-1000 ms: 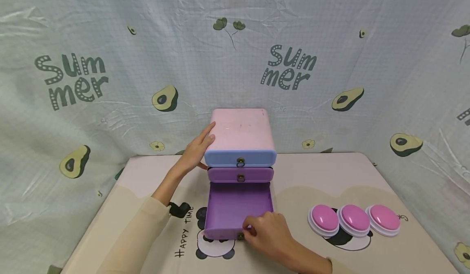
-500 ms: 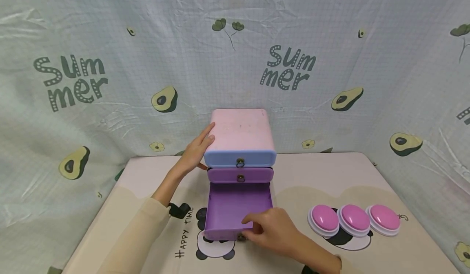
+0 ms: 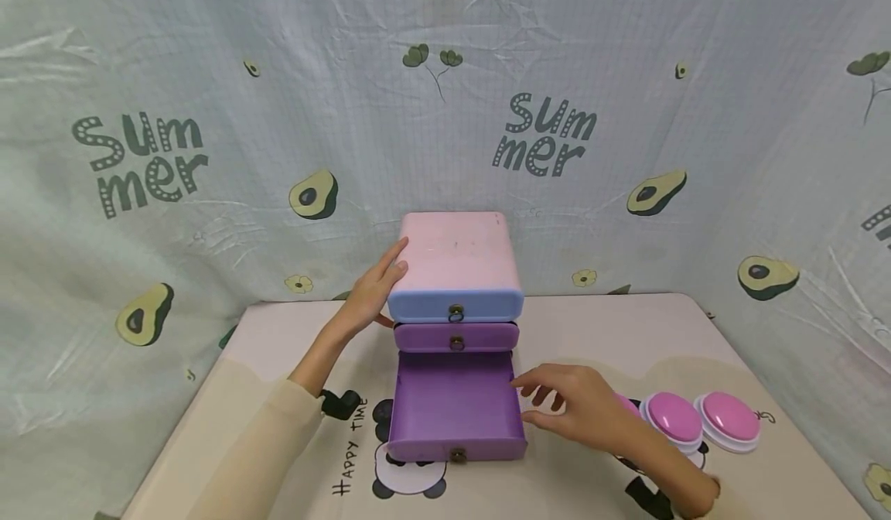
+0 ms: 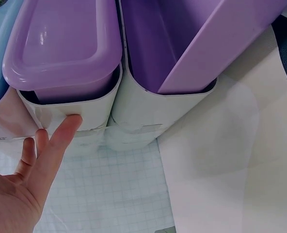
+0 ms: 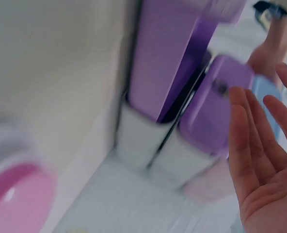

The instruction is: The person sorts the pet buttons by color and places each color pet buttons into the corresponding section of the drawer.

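Note:
A small drawer cabinet (image 3: 455, 249) with a pink top stands at the back of the table. Its bottom purple drawer (image 3: 452, 404) is pulled far out, and no object shows inside. Above it, the middle purple drawer (image 3: 425, 337) and the blue top drawer (image 3: 421, 306) stay in their housings; the left wrist view shows a narrow gap behind the middle front. My left hand (image 3: 369, 292) rests with extended fingers against the cabinet's left side. Beside the open drawer's right wall, my right hand (image 3: 585, 404) holds nothing, its fingers loosely bent and thumb apart.
Several round pink push buttons with white bases, such as the middle button (image 3: 674, 418), sit at the right; my right forearm partly covers the nearest. A patterned cloth (image 3: 445, 141) hangs behind the table (image 3: 557, 473).
My right hand has let go of the bottom drawer's ring knob and moved right and up, away from the drawer front. The left hand keeps its place on the cabinet.

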`<move>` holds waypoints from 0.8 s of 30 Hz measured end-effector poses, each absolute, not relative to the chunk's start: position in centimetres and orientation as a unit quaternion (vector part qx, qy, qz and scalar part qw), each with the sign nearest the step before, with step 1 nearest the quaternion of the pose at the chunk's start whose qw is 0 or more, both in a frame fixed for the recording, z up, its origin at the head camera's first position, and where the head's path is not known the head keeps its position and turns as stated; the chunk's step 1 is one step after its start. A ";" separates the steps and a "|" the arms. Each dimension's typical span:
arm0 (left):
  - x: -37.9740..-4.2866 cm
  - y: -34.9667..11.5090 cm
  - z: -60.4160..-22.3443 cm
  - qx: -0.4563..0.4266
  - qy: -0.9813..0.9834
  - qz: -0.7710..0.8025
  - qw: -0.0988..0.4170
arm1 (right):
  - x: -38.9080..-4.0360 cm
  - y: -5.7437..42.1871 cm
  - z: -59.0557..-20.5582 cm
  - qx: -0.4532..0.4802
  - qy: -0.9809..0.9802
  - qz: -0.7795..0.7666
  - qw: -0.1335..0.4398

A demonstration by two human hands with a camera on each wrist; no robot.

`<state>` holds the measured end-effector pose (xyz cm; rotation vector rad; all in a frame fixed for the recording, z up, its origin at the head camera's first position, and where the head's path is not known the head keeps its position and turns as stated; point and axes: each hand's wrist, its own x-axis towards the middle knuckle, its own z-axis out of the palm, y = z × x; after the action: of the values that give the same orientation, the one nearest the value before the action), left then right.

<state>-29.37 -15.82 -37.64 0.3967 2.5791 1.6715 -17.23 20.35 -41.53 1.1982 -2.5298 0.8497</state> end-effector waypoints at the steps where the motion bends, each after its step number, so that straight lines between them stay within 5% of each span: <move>1: -29.4 -15.8 -37.7 0.128 0.831 0.541 0.021 | -17.4 21.1 -41.5 0.402 -0.864 0.283 0.109; 9: -28.6 -15.6 -36.6 0.128 0.831 0.540 0.030 | -18.4 26.1 -41.9 0.369 -0.880 0.276 0.116; 24: -26.5 -15.0 -34.1 0.123 0.832 0.539 0.048 | -18.4 31.9 -43.9 0.309 -0.919 0.245 0.029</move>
<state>-26.52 -15.03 -34.07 0.3751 2.5361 1.6435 -18.41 31.92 -43.86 0.9518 -2.8337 0.7545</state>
